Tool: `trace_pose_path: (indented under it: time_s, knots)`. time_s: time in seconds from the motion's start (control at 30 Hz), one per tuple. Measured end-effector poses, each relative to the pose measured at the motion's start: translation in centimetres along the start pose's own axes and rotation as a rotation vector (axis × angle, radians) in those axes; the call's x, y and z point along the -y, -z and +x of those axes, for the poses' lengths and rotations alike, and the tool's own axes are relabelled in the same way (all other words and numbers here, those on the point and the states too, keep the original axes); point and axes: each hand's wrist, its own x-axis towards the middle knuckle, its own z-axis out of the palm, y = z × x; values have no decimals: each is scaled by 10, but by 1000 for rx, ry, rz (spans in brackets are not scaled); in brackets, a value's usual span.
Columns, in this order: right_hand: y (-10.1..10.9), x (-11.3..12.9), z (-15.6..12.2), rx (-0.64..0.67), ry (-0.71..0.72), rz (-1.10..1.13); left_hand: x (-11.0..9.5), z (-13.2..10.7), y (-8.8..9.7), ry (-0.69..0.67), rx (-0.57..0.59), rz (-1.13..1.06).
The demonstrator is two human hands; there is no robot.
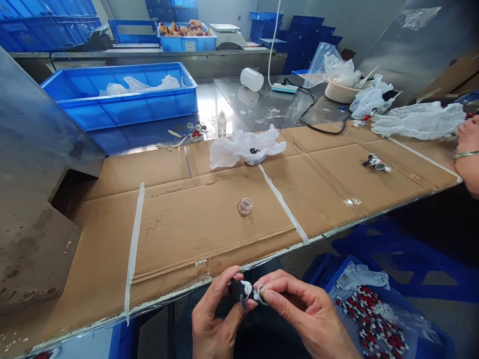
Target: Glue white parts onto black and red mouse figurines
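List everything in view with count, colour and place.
Held toy: 1, black/white, bottom
Small piece: 1, pale, beside it
Cardboard: uncounted, brown, centre
Cup: 1, clear, on cardboard
Crates: many, blue, left, back, lower right
Bags: several, white, cardboard and crates
Dropper bottle: 1, clear, behind cardboard
Figure: 1, multicoloured, beside dropper bottle
Loose toy: 1, black/white/grey, right
Jar: 1, white, back
Power strip: 1, pale blue, back
Basin: 1, cream, back right
Scale: 1, white, back
Small parts: many, mostly red, lower crate
Co-worker's hand: 1, bare, right
Left hand: 1, bare, bottom
Right hand: 1, bare, bottom
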Motion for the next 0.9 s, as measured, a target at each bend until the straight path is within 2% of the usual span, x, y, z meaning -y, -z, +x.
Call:
trace_pose_path:
  time_s: [0.07,0.13,0.27,0.37,0.47,0.57,0.67,0.9]
  knots:
    - [-1,0,3,-24,2,22,2,2,1,-72,-34,2]
    - [2,2,13,-106,36,36,2,4,2,-144,-88,3]
    - [17,14,53,-320,189,43,2,19,9,-185,-149,16]
    - [28,26,87,-398,229,38,3,36,17,-203,-148,42]
    - [32,36,110,-403,241,2,5,50,24,-212,-100,18]
    - [31,40,121,-386,241,-39,7,56,28,-278,-42,31]
    - [30,41,125,-380,242,-85,8,56,29,-330,-15,35]
    - [31,39,126,-374,227,-84,8,53,27,-309,-17,-56]
